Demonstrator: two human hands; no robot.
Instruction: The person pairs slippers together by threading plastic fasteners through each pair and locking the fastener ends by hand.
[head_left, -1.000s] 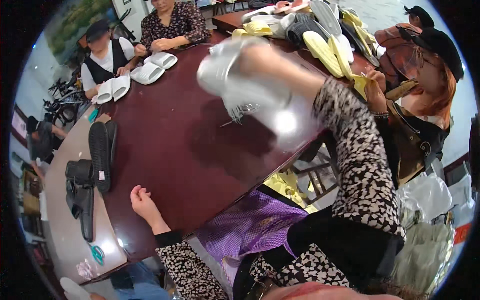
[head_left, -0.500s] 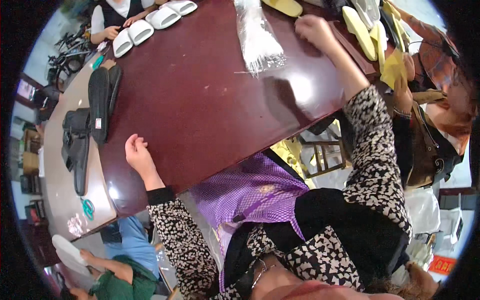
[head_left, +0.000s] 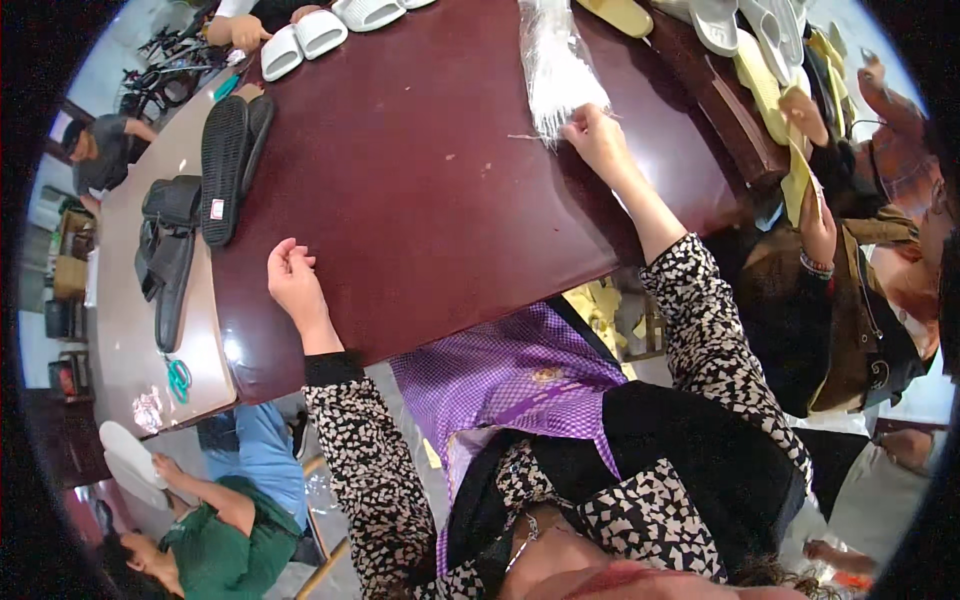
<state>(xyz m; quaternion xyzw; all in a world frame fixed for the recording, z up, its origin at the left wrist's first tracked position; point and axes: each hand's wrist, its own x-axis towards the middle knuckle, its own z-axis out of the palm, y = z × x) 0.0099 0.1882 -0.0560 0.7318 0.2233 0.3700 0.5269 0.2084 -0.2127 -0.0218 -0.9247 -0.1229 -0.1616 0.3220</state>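
My right hand (head_left: 600,145) is at the near end of a bundle of thin white plastic strands (head_left: 560,85), its thumb and fingers pinched on the strand ends. The bundle lies partly in a clear bag, and a few loose strands stick out sideways. Over the table's near left part is my left hand (head_left: 297,283), palm turned inward, fingers loosely bent and apart, with nothing visible in it. To its left, a black slide sandal (head_left: 224,170) with a small white label on its sole leans against another. More black sandals (head_left: 172,270) lie beyond, on the beige table.
White slides (head_left: 320,33) line the dark red table's (head_left: 400,200) far edge. Yellow slides (head_left: 762,85) and other pale slides stand at far right, near a person holding a yellow piece (head_left: 797,185). Teal scissors (head_left: 178,380) lie at left. A person in green (head_left: 240,530) sits lower left.
My right hand has come down and left from beside the yellow slide to the strand ends. My left hand stays nearly in place. The view has shifted slightly.
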